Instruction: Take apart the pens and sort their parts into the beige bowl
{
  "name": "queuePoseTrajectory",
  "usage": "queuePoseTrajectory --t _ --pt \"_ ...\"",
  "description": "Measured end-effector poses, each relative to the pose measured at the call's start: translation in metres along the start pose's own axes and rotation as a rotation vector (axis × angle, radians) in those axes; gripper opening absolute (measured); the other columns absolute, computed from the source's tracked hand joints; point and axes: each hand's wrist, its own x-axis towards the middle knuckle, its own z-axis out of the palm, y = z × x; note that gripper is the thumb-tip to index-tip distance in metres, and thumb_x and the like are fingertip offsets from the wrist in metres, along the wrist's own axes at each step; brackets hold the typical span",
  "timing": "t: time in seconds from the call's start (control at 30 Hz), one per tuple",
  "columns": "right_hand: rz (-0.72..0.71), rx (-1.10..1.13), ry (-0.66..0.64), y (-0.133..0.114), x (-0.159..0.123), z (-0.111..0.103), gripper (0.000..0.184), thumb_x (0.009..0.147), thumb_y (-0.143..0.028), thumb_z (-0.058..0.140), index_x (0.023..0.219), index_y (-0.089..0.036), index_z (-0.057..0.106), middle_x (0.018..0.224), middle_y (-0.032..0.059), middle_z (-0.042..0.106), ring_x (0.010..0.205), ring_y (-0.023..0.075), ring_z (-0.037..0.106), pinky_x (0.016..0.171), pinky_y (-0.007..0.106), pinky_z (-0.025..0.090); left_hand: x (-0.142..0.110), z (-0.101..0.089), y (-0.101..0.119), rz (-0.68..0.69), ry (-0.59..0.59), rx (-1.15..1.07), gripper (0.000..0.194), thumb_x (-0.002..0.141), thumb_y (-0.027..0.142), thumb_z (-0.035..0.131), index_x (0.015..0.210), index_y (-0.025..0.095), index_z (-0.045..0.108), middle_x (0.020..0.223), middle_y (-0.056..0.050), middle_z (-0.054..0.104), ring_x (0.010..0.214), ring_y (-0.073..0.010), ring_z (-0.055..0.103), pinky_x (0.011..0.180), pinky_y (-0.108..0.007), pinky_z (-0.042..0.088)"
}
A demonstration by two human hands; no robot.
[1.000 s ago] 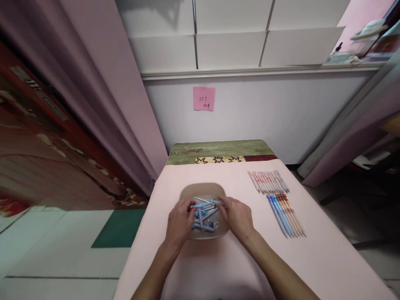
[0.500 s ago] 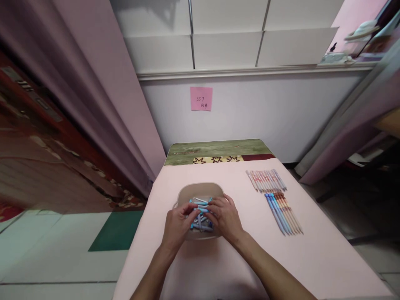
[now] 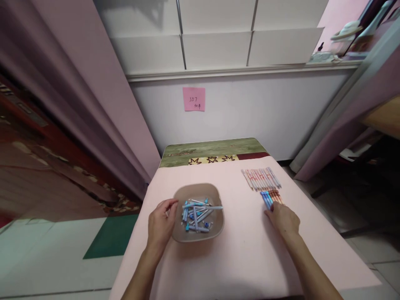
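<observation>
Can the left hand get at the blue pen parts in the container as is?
Likely yes. The left hand is beside the open-topped plastic container, and the right hand is away at the blue and brown pens, leaving the blue pen parts uncovered.

Up on the white wall, there's the pink note, "357" handwritten across it! Pale panels line up above. Out left, a mauve curtain drops beside the reddish-brown door, a green patch on the floor tiles below. Over right, another curtain, and the bench shows green beyond its pink cloth!
</observation>
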Motion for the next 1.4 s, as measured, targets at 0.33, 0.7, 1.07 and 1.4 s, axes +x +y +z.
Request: queuePoseTrajectory --t 0.33,0.7,1.07,1.4 --pt "0.013 -0.013 0.012 -0.017 -0.006 -0.021 0.026 0.079 -0.028 0.051 0.089 -0.013 0.071 0.087 0.0194 0.07 0.085 0.0329 0.066 0.064 0.036 0.045 0.001 -0.006 0.013 -0.147 0.023 -0.203 0.02 0.076 0.037 0.061 0.081 0.021 0.071 0.083 -0.003 0.073 0.078 -0.0204 0.064 0.062 -0.024 0.045" --pt "-0.536 1.457 -0.742 -0.15 -0.101 -0.049 0.029 0.076 -0.046 0.062 0.08 -0.018 0.054 0.065 -0.0004 0.064 0.056 0.0133 0.059 0.055 0.024 0.044 -0.015 0.047 0.054 -0.583 -0.441 -1.291 0.03 0.066 0.028 0.077 0.092 0.014 0.071 0.092 -0.01 0.073 0.08 -0.0187 0.067 0.071 -0.026 0.05" --pt "-0.359 1.61 -1.26 -0.159 -0.11 -0.034 0.042 0.074 -0.054 0.066 0.084 -0.013 0.067 0.057 -0.0032 0.057 0.043 0.0061 0.049 0.046 0.02 0.039 -0.016 0.034 0.041 -0.733 -0.383 -1.431 0.028 0.066 0.02 0.078 0.092 0.014 0.072 0.081 -0.008 0.074 0.068 -0.0135 0.066 0.061 -0.021 0.052" --pt "-0.38 1.619 -0.815 -0.173 -0.114 -0.021 0.038 0.057 -0.044 0.082 0.065 -0.014 0.06 0.055 -0.0023 0.061 0.049 0.0087 0.053 0.051 0.022 0.04 -0.015 0.044 0.036 -0.709 -0.161 -1.365 0.023 0.056 0.016 0.082 0.076 0.011 0.071 0.067 -0.004 0.072 0.062 -0.0111 0.063 0.059 -0.018 0.048"
